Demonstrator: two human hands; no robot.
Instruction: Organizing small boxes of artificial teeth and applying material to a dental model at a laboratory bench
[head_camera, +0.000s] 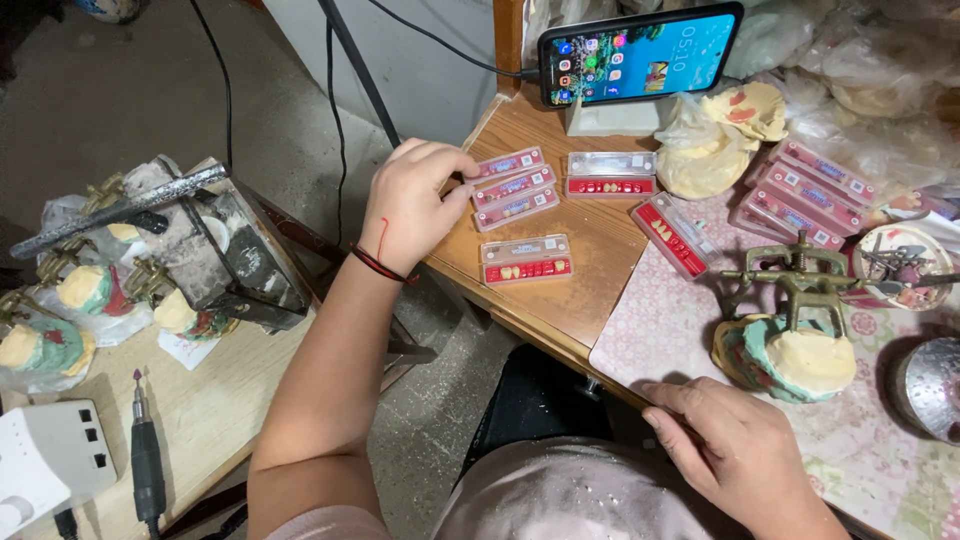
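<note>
The single head-worn camera looks steeply down from close above the person's lap, facing forward over the wooden table (560, 290), with the left hand (410, 205) reaching up-frame and the right hand (735, 450) near the lower edge.

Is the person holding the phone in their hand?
No, the phone stands propped on a white stand at the back of the table, while the left hand touches small boxes of false teeth and the right hand rests on the table edge.
</note>
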